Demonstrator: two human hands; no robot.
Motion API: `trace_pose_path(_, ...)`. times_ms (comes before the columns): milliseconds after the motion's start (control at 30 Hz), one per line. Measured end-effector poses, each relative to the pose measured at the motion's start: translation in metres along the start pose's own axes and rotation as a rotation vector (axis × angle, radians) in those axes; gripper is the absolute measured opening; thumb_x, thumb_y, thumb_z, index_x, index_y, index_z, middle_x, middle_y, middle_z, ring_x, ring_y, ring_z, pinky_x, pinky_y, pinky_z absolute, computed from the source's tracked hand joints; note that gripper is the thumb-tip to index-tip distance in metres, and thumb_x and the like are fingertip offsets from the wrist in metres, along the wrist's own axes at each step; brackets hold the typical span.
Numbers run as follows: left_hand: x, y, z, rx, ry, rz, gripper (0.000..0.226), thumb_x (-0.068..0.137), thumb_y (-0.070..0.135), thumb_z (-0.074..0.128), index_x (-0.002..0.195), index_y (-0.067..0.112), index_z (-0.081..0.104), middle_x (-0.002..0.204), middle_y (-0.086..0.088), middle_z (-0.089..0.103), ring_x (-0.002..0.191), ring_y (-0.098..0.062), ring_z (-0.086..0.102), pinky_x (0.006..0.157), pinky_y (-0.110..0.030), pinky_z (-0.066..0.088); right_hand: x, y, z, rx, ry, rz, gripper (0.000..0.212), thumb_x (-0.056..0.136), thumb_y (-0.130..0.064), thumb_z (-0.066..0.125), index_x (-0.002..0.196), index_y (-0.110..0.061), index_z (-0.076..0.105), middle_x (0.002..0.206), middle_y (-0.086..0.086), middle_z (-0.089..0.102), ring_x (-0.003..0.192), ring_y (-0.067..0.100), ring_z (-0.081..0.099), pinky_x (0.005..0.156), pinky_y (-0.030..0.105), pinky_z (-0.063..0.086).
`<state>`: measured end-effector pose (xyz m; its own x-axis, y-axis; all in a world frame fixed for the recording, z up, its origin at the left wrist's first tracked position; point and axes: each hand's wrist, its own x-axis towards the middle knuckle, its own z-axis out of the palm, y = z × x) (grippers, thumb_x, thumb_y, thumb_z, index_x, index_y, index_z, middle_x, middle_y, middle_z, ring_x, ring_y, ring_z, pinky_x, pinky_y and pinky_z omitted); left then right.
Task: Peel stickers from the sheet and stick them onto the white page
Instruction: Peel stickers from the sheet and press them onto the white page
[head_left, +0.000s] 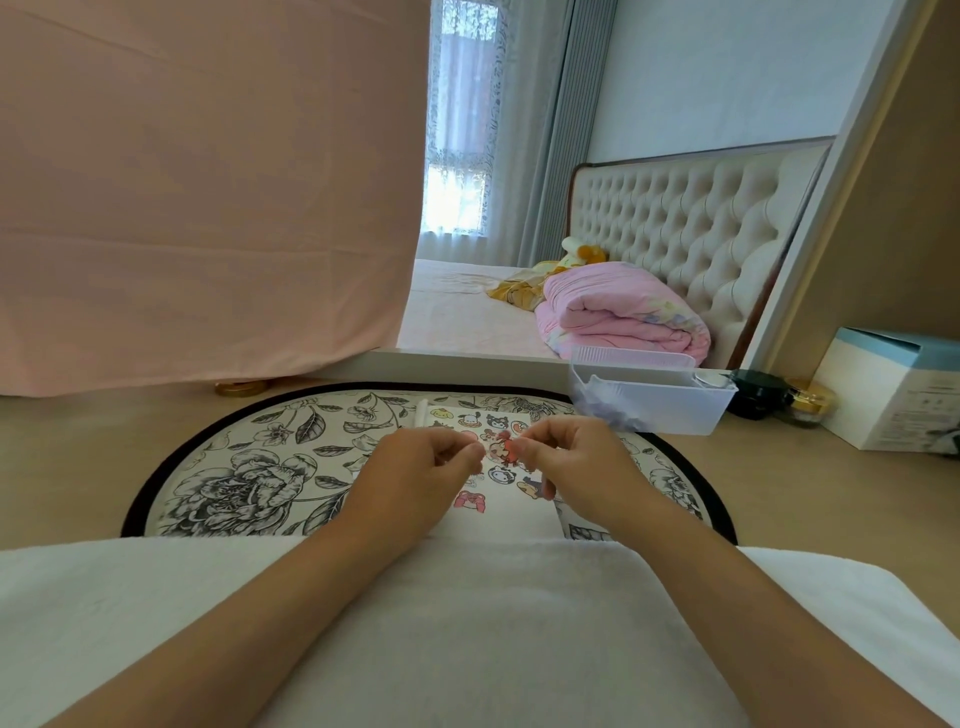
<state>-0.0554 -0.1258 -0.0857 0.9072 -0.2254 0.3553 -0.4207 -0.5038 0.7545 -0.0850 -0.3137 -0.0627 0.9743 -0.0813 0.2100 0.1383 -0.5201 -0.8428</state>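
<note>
a small red sticker (500, 448) is pinched between the curled fingertips of the left hand (426, 467) and right hand (571, 465), above the white page (511, 514) and near the sheet (483, 420), so peeling seems finished and a lowering onto bare paper, then flat pressing, is called for.

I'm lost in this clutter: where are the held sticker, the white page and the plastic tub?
sticker (500, 448), head view, its red middle.
white page (511, 514), head view, bare lower part.
plastic tub (665, 410), head view, front wall.
</note>
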Motion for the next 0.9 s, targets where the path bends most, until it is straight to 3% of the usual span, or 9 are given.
trace_pose_path(67, 0.001, -0.004, -0.002, 0.075, 0.017, 0.018, 0.02, 0.094, 0.036, 0.064, 0.112, 0.034, 0.073, 0.088, 0.023, 0.071, 0.083, -0.003, 0.065, 0.083, -0.026, 0.053, 0.002, 0.004, -0.004, -0.039, 0.037, 0.052, 0.018, 0.094, -0.028, 0.07, 0.079, -0.017, 0.071, 0.057, -0.007, 0.059, 0.041, 0.001, 0.049, 0.046, 0.014, 0.04)
trace_pose_path(133, 0.001, -0.014, -0.004, 0.311, -0.026, 0.184, 0.037, 0.092, 0.041, 0.064, 0.129, 0.037, 0.063, 0.112, 0.023, 0.067, 0.11, -0.005, 0.057, 0.098, -0.034, 0.047, 0.002, 0.008, -0.005, -0.088, -0.025, 0.126, 0.021, 0.094, -0.033, 0.069, 0.081, -0.017, 0.073, 0.059, -0.006, 0.059, 0.045, 0.004, 0.047, 0.048, 0.016, 0.039)
trace_pose_path(233, -0.001, -0.023, 0.0, 0.5, -0.144, 0.313, 0.044, 0.091, 0.052, 0.059, 0.132, 0.037, 0.06, 0.133, 0.021, 0.058, 0.128, -0.007, 0.045, 0.11, -0.033, 0.034, -0.001, 0.01, 0.0, -0.169, -0.137, 0.236, 0.025, 0.089, -0.041, 0.073, 0.082, -0.018, 0.076, 0.06, -0.011, 0.058, 0.052, 0.004, 0.048, 0.054, 0.019, 0.04)
trace_pose_path(433, 0.001, -0.027, 0.003, 0.519, -0.196, 0.291, 0.042, 0.094, 0.057, 0.051, 0.131, 0.039, 0.06, 0.134, 0.024, 0.054, 0.13, -0.004, 0.04, 0.11, -0.029, 0.024, 0.004, 0.008, 0.006, -0.26, -0.14, 0.277, 0.037, 0.089, -0.041, 0.074, 0.087, -0.004, 0.076, 0.054, -0.013, 0.053, 0.05, 0.006, 0.046, 0.054, 0.023, 0.04)
trace_pose_path(567, 0.002, -0.029, 0.005, 0.524, -0.204, 0.279, 0.042, 0.095, 0.057, 0.05, 0.131, 0.038, 0.06, 0.134, 0.023, 0.054, 0.13, -0.005, 0.041, 0.111, -0.031, 0.024, 0.003, 0.006, 0.005, -0.278, -0.164, 0.258, 0.029, 0.091, -0.039, 0.072, 0.073, -0.016, 0.072, 0.059, -0.013, 0.054, 0.054, 0.002, 0.048, 0.055, 0.022, 0.038)
trace_pose_path(767, 0.001, -0.028, 0.006, 0.53, -0.207, 0.287, 0.042, 0.095, 0.057, 0.049, 0.132, 0.038, 0.059, 0.135, 0.023, 0.053, 0.131, -0.005, 0.04, 0.113, -0.032, 0.024, 0.006, 0.009, 0.009, -0.371, -0.134, 0.227, 0.031, 0.089, -0.04, 0.073, 0.074, -0.013, 0.075, 0.045, -0.012, 0.052, 0.032, -0.001, 0.044, 0.045, 0.02, 0.038)
trace_pose_path(900, 0.0, -0.027, 0.005, 0.514, -0.194, 0.348, 0.04, 0.096, 0.051, 0.052, 0.133, 0.037, 0.058, 0.136, 0.021, 0.054, 0.132, -0.006, 0.04, 0.112, -0.031, 0.025, 0.005, 0.01, 0.012, -0.442, -0.109, 0.189, 0.028, 0.088, -0.041, 0.073, 0.075, -0.017, 0.075, 0.056, -0.008, 0.058, 0.037, 0.002, 0.049, 0.041, 0.017, 0.037)
